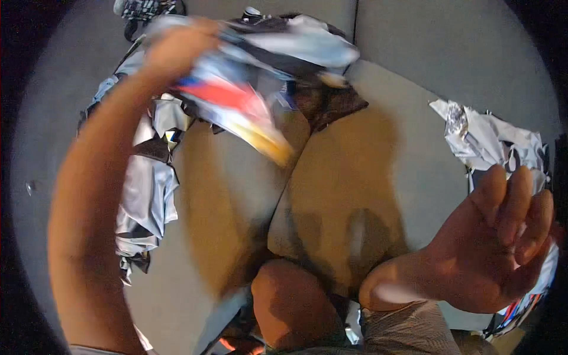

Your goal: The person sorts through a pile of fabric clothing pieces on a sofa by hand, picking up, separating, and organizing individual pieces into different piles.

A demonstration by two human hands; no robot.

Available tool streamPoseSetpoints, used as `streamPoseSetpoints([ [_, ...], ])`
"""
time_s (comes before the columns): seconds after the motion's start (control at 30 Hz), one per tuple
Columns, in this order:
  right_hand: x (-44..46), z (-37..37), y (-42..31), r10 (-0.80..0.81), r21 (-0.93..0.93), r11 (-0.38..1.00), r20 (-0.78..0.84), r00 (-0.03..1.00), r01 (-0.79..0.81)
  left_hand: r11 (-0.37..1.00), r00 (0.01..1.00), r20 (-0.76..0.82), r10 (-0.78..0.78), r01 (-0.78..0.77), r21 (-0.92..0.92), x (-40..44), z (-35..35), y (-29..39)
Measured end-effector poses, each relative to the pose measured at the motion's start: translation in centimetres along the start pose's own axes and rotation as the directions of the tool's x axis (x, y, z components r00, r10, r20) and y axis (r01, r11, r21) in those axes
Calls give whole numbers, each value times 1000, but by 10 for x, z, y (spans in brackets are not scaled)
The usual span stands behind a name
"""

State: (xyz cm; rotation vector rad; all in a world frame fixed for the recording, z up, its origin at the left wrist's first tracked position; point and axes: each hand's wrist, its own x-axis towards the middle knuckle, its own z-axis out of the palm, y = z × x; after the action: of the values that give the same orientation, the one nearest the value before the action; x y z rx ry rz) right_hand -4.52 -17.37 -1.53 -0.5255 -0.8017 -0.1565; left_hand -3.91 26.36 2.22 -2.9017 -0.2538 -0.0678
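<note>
At the upper left my left hand (180, 50) is closed on a multicoloured cloth (231, 97), blurred by motion, with red, white, blue and yellow parts. The cloth hangs down and to the right from the hand, over a heap of dark and pale fabric (302, 44). My right hand (497, 248) is at the lower right, palm up, fingers apart and slightly curled, holding nothing. Just beyond its fingertips is a pile of shiny white and silver material (494, 139).
Crumpled silvery and black fabric (145, 195) runs down the left side, partly behind my left forearm. A black-and-white patterned item (148, 9) sits at the top left. My bare knee (290, 302) is at the bottom centre, on a grey floor (426, 195) with dark seams.
</note>
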Motion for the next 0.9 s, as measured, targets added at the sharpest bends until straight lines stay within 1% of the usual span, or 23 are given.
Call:
streamPoseSetpoints([
  [0.03, -3, -4, 4, 17, -3, 1000, -11, 1000, -17, 856, 998, 47, 45, -63, 513, 5, -27, -66],
  [0.07, -4, -5, 8, 29, 1, 1000, -15, 999, -29, 903, 984, -175, 29, 49, 426, -9, -31, -143],
  [0.1, -2, -6, 13, 38, 8, 999, -10, 999, -38, 856, 960, -241, 144, 2, 516, -26, -39, -211],
  [0.13, 1, -5, 18, 49, 19, 999, 3, 999, -49, 834, 973, -209, 94, 38, 551, -42, -40, -262],
  [0.17, 3, -4, 24, 60, 28, 998, 20, 998, -61, 773, 981, -171, -90, 177, 609, -61, -31, -281],
  [0.2, 5, -1, 31, 70, 37, 997, 38, 997, -72, 905, 997, -25, -73, 77, 419, -77, -32, -283],
  [0.27, 7, 6, 44, 83, 61, 994, 75, 994, -88, 926, 961, -11, -276, 269, 263, -96, 11, -261],
  [0.3, 6, 9, 48, 97, 72, 992, 94, 991, -104, 951, 985, -82, -152, 169, 259, -98, 32, -239],
  [0.33, 5, 10, 51, 95, 86, 991, 95, 991, -103, 956, 958, -99, -268, 277, 93, -97, 44, -189],
  [0.37, 4, 8, 52, 77, 78, 993, 147, 986, -89, 954, 937, -179, -299, 299, -27, -92, 52, -133],
  [0.4, 4, 5, 53, 57, 64, 995, 197, 979, -70, 985, 947, -280, -159, 171, 21, -85, 61, -89],
  [0.43, 4, 3, 53, 30, 52, 998, 246, 969, -44, 998, 893, -449, 35, -52, -24, -73, 71, -43],
  [0.47, 3, 3, 54, 7, 40, 999, 293, 956, -19, 983, 890, -426, 162, -182, -6, -65, 71, 0],
  [0.5, 3, 4, 56, -4, 45, 999, 290, 957, -10, 937, 850, -431, 303, -348, -27, -59, 76, 37],
  [0.53, 3, 5, 58, 2, 47, 999, 285, 959, -16, 922, 865, -320, 388, -369, 119, -51, 92, 67],
  [0.6, 1, 8, 65, 29, 42, 998, 280, 960, -42, 906, 857, -292, 424, -401, 138, -31, 108, 118],
  [0.63, 0, 8, 69, 43, 43, 997, 281, 959, -57, 909, 857, -320, 403, -334, 249, -13, 110, 137],
  [0.7, -2, 10, 72, 61, 16, 998, 262, 963, -67, 906, 786, -457, 416, -312, 288, 28, 126, 152],
  [0.73, -3, 10, 72, 79, -11, 997, 237, 968, -79, 913, 791, -464, 398, -291, 286, 49, 141, 148],
  [0.8, -5, 12, 72, 114, -68, 992, 189, 975, -103, 951, 912, -270, 308, -300, 71, 81, 165, 130],
  [0.83, -2, 10, 73, 119, -66, 992, 197, 973, -108, 980, 971, -135, 199, -198, 17, 89, 150, 126],
  [0.87, 0, 10, 72, 139, -53, 990, 167, 976, -132, 977, 948, -241, 207, -189, 96, 94, 152, 111],
  [0.9, 0, 9, 69, 161, -41, 987, 124, 979, -157, 968, 964, -135, 227, -209, 138, 98, 156, 88],
])
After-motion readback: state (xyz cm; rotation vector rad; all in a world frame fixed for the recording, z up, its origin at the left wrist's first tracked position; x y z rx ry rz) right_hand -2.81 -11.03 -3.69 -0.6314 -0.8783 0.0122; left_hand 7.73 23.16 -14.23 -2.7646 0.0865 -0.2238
